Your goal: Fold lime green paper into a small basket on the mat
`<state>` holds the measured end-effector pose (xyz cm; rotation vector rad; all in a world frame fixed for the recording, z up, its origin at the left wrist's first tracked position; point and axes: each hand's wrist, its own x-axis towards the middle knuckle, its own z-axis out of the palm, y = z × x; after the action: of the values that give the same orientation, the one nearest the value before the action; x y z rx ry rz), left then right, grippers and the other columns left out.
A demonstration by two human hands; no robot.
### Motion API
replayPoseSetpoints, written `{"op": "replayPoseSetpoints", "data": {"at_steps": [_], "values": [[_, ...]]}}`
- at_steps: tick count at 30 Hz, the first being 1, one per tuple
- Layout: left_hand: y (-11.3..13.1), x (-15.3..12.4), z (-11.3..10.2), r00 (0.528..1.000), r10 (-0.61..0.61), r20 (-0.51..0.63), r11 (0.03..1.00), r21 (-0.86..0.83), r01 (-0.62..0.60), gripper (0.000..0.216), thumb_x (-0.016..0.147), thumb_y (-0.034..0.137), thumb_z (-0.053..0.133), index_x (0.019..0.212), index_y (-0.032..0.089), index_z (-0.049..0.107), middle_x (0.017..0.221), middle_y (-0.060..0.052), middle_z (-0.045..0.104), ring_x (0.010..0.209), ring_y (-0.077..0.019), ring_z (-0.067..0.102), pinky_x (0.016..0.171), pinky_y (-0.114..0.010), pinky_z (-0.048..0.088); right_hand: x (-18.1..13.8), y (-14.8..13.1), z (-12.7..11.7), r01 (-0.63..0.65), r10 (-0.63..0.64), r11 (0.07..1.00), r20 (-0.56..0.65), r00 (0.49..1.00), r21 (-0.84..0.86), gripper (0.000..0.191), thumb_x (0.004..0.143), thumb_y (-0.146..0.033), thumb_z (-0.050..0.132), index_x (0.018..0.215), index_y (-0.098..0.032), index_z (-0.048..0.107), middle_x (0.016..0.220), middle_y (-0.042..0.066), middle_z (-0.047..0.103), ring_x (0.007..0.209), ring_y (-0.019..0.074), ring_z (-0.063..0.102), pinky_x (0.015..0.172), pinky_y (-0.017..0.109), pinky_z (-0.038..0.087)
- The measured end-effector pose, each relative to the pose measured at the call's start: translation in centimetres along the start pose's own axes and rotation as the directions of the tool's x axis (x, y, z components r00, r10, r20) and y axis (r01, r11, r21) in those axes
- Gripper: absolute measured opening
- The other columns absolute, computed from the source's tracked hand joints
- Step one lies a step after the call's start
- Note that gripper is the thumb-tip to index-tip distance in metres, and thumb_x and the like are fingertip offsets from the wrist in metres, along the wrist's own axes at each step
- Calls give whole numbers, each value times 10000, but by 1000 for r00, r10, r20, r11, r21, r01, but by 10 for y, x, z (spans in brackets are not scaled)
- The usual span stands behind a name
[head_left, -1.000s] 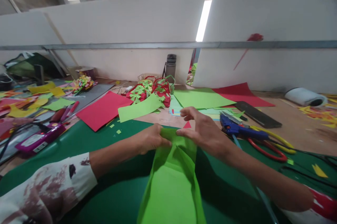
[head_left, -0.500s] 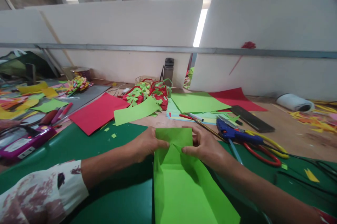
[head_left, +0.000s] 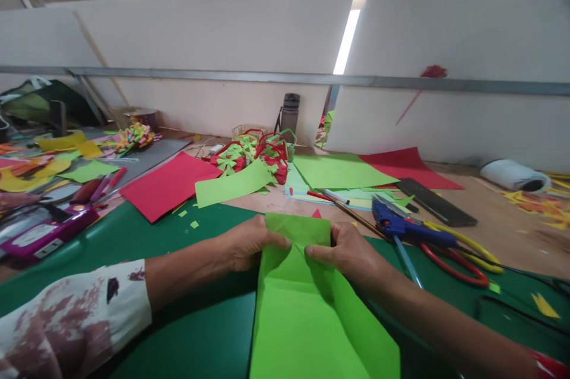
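Observation:
A bright green sheet of paper (head_left: 307, 325), creased and with its sides bent up, stretches from the bottom edge to between my hands. My left hand (head_left: 252, 243) pinches its far left corner, thumb on top and fingers hidden behind. On the far right corner, my right hand (head_left: 350, 251) grips in the same way, its thumb pressed near the middle crease. Both thumb tips lie close together on the paper. Underneath is a dark green mat (head_left: 200, 302). Right of my right hand lie a blue glue gun (head_left: 403, 226) and scissors with red and yellow handles (head_left: 458, 266).
Red paper (head_left: 171, 184) and a light green strip (head_left: 234, 184) lie beyond my left hand. Small red-and-green paper baskets (head_left: 271, 156) stand before a dark bottle (head_left: 290, 113). A black phone (head_left: 436, 202) lies to the right, a purple device (head_left: 53, 230) to the left.
My thumbs have moved slightly closer together, pressing the paper near its far end flatter. The paper's near part has shifted a little to the left. The view has tilted slightly.

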<state>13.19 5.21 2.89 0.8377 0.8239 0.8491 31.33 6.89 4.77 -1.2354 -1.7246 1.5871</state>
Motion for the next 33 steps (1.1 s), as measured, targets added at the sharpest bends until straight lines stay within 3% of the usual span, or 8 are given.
{"op": "replayPoseSetpoints", "data": {"at_steps": [6, 14, 16, 19, 21, 24, 29, 33], "values": [[-2, 3, -2, 1000, -27, -10, 999, -37, 26, 423, 507, 52, 699, 926, 107, 675, 781, -83, 706, 721, -239, 673, 715, -376, 534, 3, 5, -1, -11, 11, 1000, 35, 999, 15, 157, 588, -193, 631, 738, -144, 633, 685, 4, 663, 562, 139, 592, 513, 228, 455], [-4, 2, 2, 998, 14, -62, 998, -53, -17, 415, 488, 64, 728, 898, 116, 689, 773, -69, 711, 662, -217, 662, 674, -361, 539, 0, 2, 0, -2, 3, 999, 31, 1000, -32, 235, 619, -215, 617, 841, -137, 630, 748, 34, 678, 657, 192, 633, 564, 271, 488], [-4, 1, 4, 996, 26, -81, 998, -47, -30, 407, 492, 67, 727, 893, 122, 690, 769, -61, 711, 643, -210, 660, 662, -355, 540, 0, -2, -1, 58, -57, 993, 9, 998, -103, 343, 615, -208, 614, 950, -130, 615, 843, 61, 685, 724, 211, 640, 609, 291, 501], [-3, -1, 6, 994, 38, -107, 999, -28, -41, 410, 509, 62, 720, 912, 134, 690, 778, -53, 711, 638, -207, 661, 652, -347, 539, -1, -10, -5, 128, -161, 960, -115, 980, -249, 632, 603, -221, 640, 1214, -147, 499, 1117, 118, 627, 925, 241, 619, 752, 338, 502], [-3, -1, 6, 992, 45, -121, 999, -10, -47, 417, 523, 56, 714, 931, 138, 691, 795, -54, 713, 655, -210, 664, 654, -342, 538, -2, -13, -8, 109, -173, 945, -191, 966, -308, 809, 579, -256, 680, 1330, -166, 394, 1242, 148, 551, 1048, 270, 572, 819, 374, 483], [-4, 0, 6, 989, 51, -140, 999, 26, -48, 416, 529, 47, 708, 935, 133, 698, 796, -61, 718, 631, -212, 659, 617, -337, 537, -3, -13, -8, 94, -166, 939, -196, 967, -329, 958, 546, -298, 722, 1400, -183, 301, 1321, 171, 478, 1159, 302, 499, 869, 408, 459], [-6, 0, 7, 983, 72, -170, 995, 83, -59, 384, 548, 31, 691, 912, 151, 707, 757, -37, 715, 584, -189, 651, 584, -308, 534, -4, -5, -1, 63, -91, 973, -118, 989, -224, 1068, 557, -273, 719, 1450, -178, 142, 1318, 165, 484, 1014, 258, 588, 821, 372, 493], [-6, -1, 7, 983, 81, -167, 991, 118, -62, 298, 564, 52, 695, 847, 143, 714, 733, -39, 712, 583, -196, 654, 583, -313, 536, -1, 0, 1, 65, -82, 986, -108, 991, -153, 990, 536, -184, 693, 1410, -111, 233, 1157, 143, 595, 901, 244, 622, 705, 316, 514]]}}
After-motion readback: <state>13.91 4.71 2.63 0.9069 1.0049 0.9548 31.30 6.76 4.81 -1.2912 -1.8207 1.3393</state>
